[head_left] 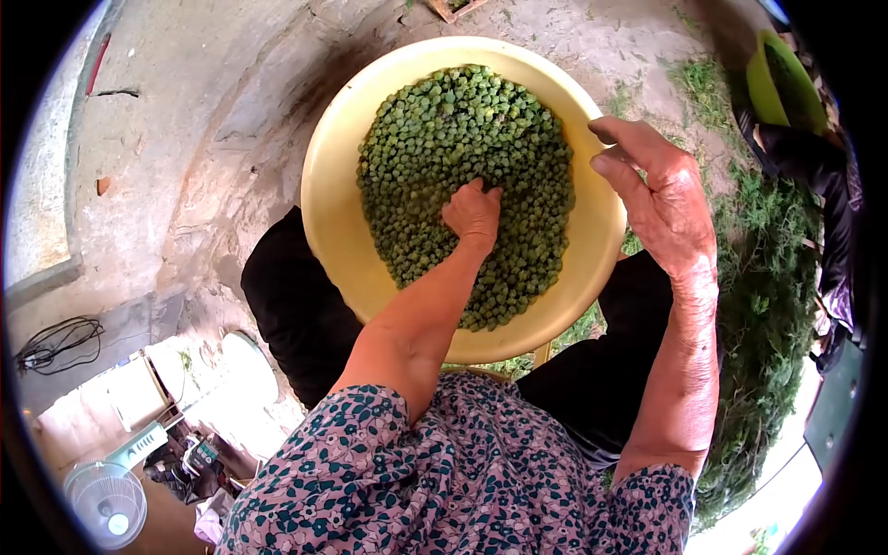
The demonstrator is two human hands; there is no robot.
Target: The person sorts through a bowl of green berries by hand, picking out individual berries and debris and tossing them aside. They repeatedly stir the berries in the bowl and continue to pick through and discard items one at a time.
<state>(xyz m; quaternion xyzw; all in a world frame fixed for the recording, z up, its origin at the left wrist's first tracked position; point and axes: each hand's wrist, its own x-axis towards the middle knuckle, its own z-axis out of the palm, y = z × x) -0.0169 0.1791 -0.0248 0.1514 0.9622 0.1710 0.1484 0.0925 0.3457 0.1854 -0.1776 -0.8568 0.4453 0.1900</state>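
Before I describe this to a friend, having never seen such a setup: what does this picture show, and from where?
There is no machine, just a person's two bare hands. One camera, worn on the head, looks down, so the patterned shirt shows at the bottom. A yellow basin sits between the legs, holding many small green pieces. The left hand reaches in among them; I can't tell whether it grips any. The right hand is raised by the basin's right edge, thumb and forefinger slightly apart, nothing visible between them.
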